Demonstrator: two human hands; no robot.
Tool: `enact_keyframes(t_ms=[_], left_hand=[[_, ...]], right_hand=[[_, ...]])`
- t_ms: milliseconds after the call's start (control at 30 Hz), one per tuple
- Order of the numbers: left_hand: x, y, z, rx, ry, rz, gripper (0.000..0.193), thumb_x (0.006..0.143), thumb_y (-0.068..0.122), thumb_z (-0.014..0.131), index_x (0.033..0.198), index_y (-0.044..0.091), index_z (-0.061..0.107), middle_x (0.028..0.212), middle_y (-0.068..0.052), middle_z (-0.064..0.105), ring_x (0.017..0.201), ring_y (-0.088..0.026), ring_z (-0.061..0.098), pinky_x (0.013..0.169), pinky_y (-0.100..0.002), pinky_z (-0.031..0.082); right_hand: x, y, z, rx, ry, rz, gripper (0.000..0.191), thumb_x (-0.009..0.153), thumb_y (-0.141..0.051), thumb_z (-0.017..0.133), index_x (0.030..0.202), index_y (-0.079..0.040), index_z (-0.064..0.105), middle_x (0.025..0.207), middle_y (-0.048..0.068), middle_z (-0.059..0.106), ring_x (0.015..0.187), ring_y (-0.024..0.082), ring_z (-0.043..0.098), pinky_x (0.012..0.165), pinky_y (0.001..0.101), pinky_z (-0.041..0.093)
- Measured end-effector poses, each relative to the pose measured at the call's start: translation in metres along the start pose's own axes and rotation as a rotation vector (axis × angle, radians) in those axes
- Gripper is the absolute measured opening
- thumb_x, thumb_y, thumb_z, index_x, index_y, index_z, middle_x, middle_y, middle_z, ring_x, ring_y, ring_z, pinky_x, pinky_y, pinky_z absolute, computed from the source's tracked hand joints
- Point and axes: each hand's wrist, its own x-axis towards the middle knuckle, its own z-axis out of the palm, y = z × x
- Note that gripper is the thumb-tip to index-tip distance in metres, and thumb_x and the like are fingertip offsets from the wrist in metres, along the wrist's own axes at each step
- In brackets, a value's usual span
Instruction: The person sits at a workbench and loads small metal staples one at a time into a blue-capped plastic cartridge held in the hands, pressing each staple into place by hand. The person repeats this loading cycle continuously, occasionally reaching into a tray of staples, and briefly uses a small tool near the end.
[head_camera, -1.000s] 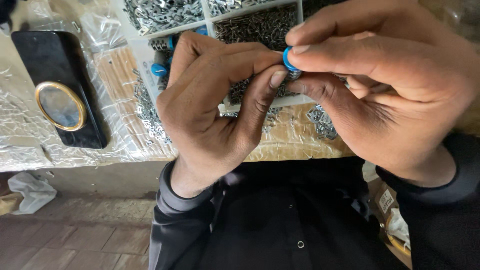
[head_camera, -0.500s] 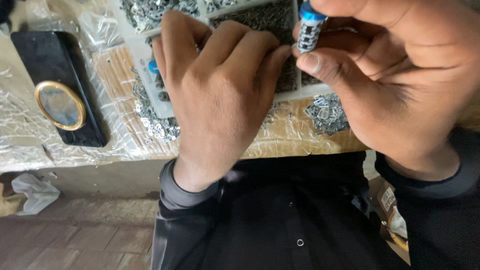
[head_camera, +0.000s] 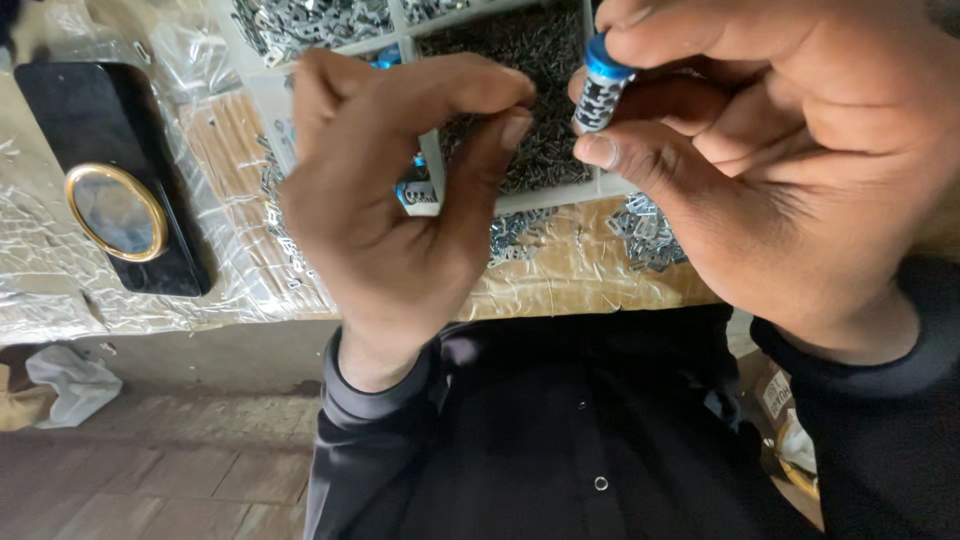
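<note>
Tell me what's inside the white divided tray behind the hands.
The white divided tray holds small dark metal pieces in one compartment and shinier silver parts in another. The left hand and right hand cover the rest.

A black phone lies flat on the left side of the table. It has a round gold ring on its back. Crinkly clear plastic covers the table top under the phone. A white tray with walls sits farther back, and its boxes are full of tiny grey metal bits. Some shiny bits lie loose on the table, just beside the tray. Down on the brown floor, at the left, is a crumpled white rag.
</note>
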Motion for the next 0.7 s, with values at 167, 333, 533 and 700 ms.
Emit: enact_keyframes(t_ms=[167, 333, 533, 700], left_hand=[[-0.017, 0.001, 0.007, -0.381, 0.075, -0.112, 0.016, 0.111, -0.003, 0.079, 0.119, -0.004, 0.064, 0.111, -0.012, 0.072, 0.099, -0.011, 0.074, 0.082, -0.02, 0.059], [-0.024, -0.007, 0.011, -0.338, 0.075, -0.08, 0.021, 0.102, -0.001, 0.08, 0.113, -0.004, 0.063, 0.104, -0.014, 0.072, 0.09, -0.012, 0.077, 0.072, -0.019, 0.06], [-0.015, -0.005, 0.006, -0.304, 0.051, -0.031, 0.028, 0.097, 0.002, 0.087, 0.108, -0.003, 0.062, 0.102, -0.012, 0.072, 0.088, -0.011, 0.069, 0.073, -0.02, 0.055], [-0.002, -0.004, 0.004, 0.188, -0.023, 0.12, 0.027, 0.096, 0.009, 0.089, 0.111, 0.002, 0.068, 0.1, -0.005, 0.072, 0.087, -0.02, 0.057, 0.078, -0.034, 0.047]], right_hand=[[0.004, -0.001, 0.002, 0.02, -0.021, -0.018, 0.034, 0.095, 0.015, 0.076, 0.118, 0.016, 0.051, 0.119, 0.03, 0.062, 0.102, 0.028, 0.076, 0.085, 0.0311, 0.068], [0.005, 0.003, 0.003, 0.01, -0.013, -0.06, 0.031, 0.088, 0.013, 0.078, 0.108, 0.014, 0.054, 0.109, 0.029, 0.064, 0.086, 0.022, 0.072, 0.07, 0.026, 0.061], [0.006, 0.008, 0.001, 0.017, -0.02, -0.084, 0.026, 0.091, 0.011, 0.077, 0.11, 0.012, 0.059, 0.108, 0.027, 0.067, 0.08, 0.017, 0.071, 0.065, 0.0237, 0.058], [0.003, 0.006, 0.001, 0.018, -0.015, -0.076, 0.029, 0.095, 0.012, 0.076, 0.116, 0.013, 0.056, 0.113, 0.027, 0.067, 0.09, 0.022, 0.073, 0.073, 0.0262, 0.062]])
